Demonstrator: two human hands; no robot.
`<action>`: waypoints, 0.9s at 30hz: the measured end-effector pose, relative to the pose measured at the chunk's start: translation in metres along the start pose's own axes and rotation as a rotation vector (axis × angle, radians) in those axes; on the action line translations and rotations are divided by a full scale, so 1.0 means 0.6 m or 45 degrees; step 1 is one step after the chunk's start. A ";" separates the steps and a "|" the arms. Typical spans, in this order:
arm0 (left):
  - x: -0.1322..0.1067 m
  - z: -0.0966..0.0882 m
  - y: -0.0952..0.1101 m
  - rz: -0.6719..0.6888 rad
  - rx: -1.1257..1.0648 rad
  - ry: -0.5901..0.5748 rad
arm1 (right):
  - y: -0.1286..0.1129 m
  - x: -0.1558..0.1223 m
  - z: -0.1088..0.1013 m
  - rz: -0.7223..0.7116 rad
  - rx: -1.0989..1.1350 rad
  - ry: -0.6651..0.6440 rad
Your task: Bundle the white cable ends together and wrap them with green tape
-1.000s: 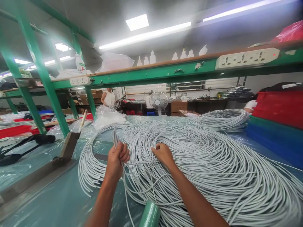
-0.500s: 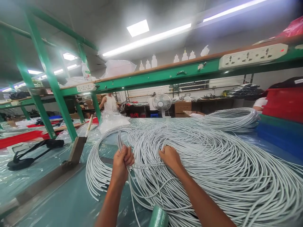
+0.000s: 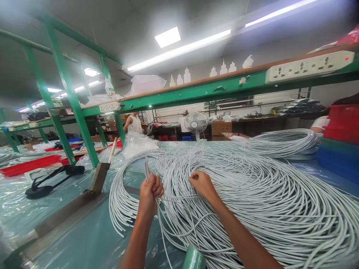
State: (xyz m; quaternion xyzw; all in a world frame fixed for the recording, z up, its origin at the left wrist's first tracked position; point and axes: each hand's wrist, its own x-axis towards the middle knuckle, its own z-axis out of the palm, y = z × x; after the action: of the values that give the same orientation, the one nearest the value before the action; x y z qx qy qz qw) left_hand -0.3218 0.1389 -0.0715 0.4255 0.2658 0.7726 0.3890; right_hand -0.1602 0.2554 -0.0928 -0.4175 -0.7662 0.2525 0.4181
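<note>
My left hand (image 3: 151, 189) is closed around a small bunch of white cables (image 3: 146, 167). Their cut ends stick up above my fist, and lengths hang below it. Over the large tangled pile of white cables (image 3: 252, 194), my right hand (image 3: 201, 182) has its fingers curled with the thumb against them; whether a cable sits in that pinch is hidden. A curved bundle of white cables (image 3: 119, 201), its ends fanned out, lies left of my left hand. A green roll (image 3: 194, 257) stands at the near edge, below the pile.
A metal cutter with a raised arm (image 3: 99, 177) and a black strap (image 3: 56, 181) lie on the plastic-covered table at left. Another cable coil (image 3: 280, 142) sits at back right, beside red and blue bins (image 3: 340, 157). A green shelf beam (image 3: 196, 93) crosses overhead. Another person (image 3: 134, 124) stands behind.
The view has shifted slightly, so everything sits a little further right. My left hand keeps its grip on the cables. The fingers of my right hand look slightly looser.
</note>
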 end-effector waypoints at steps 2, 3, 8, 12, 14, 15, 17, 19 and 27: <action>0.001 0.000 0.000 0.002 0.007 0.008 | -0.023 -0.008 0.001 -0.087 0.102 -0.083; 0.001 0.000 0.000 0.008 0.012 0.016 | -0.037 -0.014 0.002 -0.141 0.151 -0.134; -0.002 0.003 0.001 0.067 0.060 0.077 | -0.106 -0.058 0.007 -0.367 0.254 -0.280; -0.011 0.009 0.004 0.097 0.110 0.102 | -0.135 -0.079 0.012 -0.423 0.202 -0.370; -0.014 0.012 0.005 0.100 0.129 0.120 | -0.139 -0.083 0.012 -0.456 0.184 -0.461; -0.015 0.013 0.005 0.100 0.135 0.131 | -0.140 -0.084 0.011 -0.470 0.176 -0.508; -0.016 0.015 0.004 0.103 0.143 0.156 | -0.139 -0.085 0.008 -0.487 0.162 -0.577; -0.015 0.015 0.002 0.108 0.141 0.171 | -0.138 -0.085 0.004 -0.496 0.148 -0.618; -0.008 0.006 -0.001 0.175 0.050 0.214 | -0.115 -0.070 0.010 -0.592 0.017 -0.614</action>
State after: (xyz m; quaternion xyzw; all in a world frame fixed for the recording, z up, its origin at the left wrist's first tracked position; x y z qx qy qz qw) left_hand -0.3166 0.1354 -0.0722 0.3841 0.2826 0.8251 0.3029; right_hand -0.1821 0.1834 -0.0630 -0.1571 -0.9161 0.2470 0.2739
